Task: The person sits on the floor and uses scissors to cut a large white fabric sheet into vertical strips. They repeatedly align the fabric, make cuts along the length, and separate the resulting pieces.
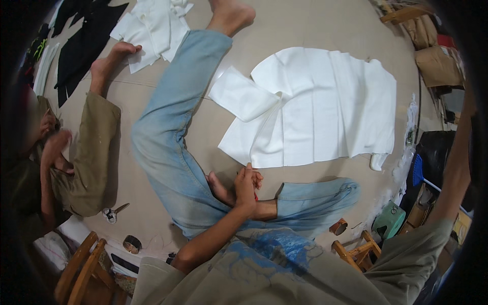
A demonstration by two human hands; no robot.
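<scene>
My left hand is closed above my folded leg, its fingertips at the near edge of a white pleated cloth piece. A small bit of red shows beside the palm; what the hand holds cannot be made out. The cloth lies spread on the floor, its left part folded over into a loose flap. My right arm is raised along the right rim, and its hand is out of the picture.
Another person with brown trousers sits at the left. More white cloth pieces and black cloth lie on the floor at the far left. Tape rolls, wooden stools, a green object and a blue brush are around me.
</scene>
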